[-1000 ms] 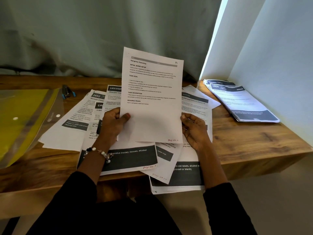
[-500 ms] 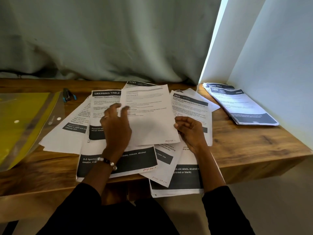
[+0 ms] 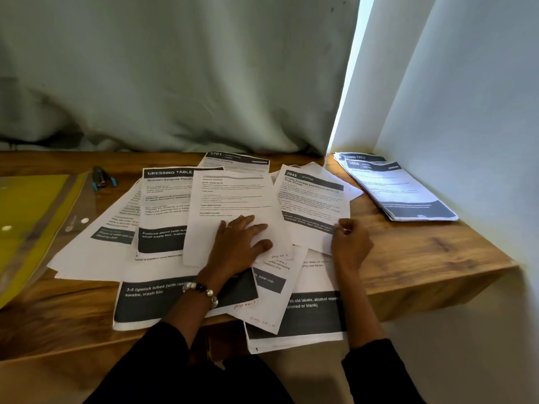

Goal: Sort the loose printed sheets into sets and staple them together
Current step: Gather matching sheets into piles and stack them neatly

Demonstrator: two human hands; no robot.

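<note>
**Sorting sheets on a wooden desk — hands on the loose pile**

Lying across the middle of the desk (image 3: 423,258), the loose sheets (image 3: 163,217) overlap in a fan; several hang over the front edge.

- Left hand (image 3: 237,246): flat, palm down on the plain text sheet (image 3: 230,199) that tops the pile. Fingers straight and slightly spread, thumb out to the right. A ring shows on one finger; a bead bracelet (image 3: 202,290) sits at the wrist.
- Right hand (image 3: 350,243): at the lower right corner of the "2945" sheet (image 3: 312,199). Fingers curled, thumb and forefinger meeting at the paper's edge — it looks like a pinch, though blur hides the exact contact.
- "DRESSING TABLE" sheet (image 3: 163,199): just left of the text sheet, partly under it.
- "7701" sheet (image 3: 236,160): at the back, its top strip showing above the text sheet.
- Sorted stack (image 3: 399,193): squared pile with dark headers, at the right end of the desk beside the wall (image 3: 466,112), apart from the loose pile.
- Stapler (image 3: 102,177): dark with blue trim, back left, near the pile, touched by neither hand.
- Yellow folder (image 3: 26,217): clear-fronted, at the far left edge.
- Curtain (image 3: 175,68): pale green, hanging behind the desk.
- Sleeves: black, both arms.
</note>
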